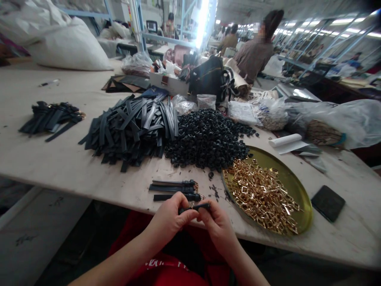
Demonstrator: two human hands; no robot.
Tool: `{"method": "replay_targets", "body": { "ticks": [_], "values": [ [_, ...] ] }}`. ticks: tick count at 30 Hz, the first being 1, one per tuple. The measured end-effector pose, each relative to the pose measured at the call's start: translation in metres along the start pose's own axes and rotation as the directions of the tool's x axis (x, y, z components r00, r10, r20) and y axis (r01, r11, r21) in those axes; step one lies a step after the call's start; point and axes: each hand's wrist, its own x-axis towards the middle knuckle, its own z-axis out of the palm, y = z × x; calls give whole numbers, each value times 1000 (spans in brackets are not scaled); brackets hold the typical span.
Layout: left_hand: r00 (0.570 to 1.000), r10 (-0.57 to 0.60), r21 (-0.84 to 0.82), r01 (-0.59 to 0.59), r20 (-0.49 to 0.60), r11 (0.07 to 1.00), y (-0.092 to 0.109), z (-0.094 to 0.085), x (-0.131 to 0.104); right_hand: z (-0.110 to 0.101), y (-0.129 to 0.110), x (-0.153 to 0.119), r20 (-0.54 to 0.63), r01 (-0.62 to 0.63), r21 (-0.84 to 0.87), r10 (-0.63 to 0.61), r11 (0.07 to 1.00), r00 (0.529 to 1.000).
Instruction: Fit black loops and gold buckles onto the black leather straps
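Black strap (204, 206) is between your two hands, just above the near edge of the pale table (113, 182), with a glint of gold metal (192, 205) at its middle. Across that surface, from your left, lie a small bundle of dark straps (53, 118), a big heap of loose straps (133, 127), a mound of little black loops (205, 137) and a round golden tray (304, 206) bearing gold buckles (258, 192). A few strap pieces (174, 187) are laid side by side just beyond your fingers, and a dark square object (328, 203) rests right of the tray. Behind, you have a large white sack (70, 45), a black bag (206, 77) and plastic wrapping (355, 119); a person in brown (253, 57) is farther back, near a bright lamp (203, 24). Your left hand (173, 216) is mostly closed, thumb and fingers pinching the strap near the metal; your right hand (216, 223) grips its other end, fingers curled beneath.
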Motion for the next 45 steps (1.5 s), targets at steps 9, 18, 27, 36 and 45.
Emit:
{"method": "replay_targets", "body": {
  "ticks": [9, 18, 27, 36, 45],
  "values": [
    [999, 51, -13, -51, -2, 999, -5, 1, 13, -63, 34, 99, -30, 66, -857, -177, 511, 984],
    [984, 109, -81, -121, -141, 989, -4, -5, 7, -38, 7, 68, -103, -42, -112, 30, 993, 994],
    [944, 220, 204, -172, -244, 964, -1, 1, -18, 20, -11, 14, -53, -190, 604, 277, 774, 960],
    [984, 176, 73, -174, -24, 982, 9, 2, -35, 24, -6, -8, -65, -95, 512, 149, 854, 987],
    [981, 190, 210, -177, -45, 961, 7, -5, -35, 23, -6, -12, -101, -92, 532, 171, 842, 980]
  ]
}}
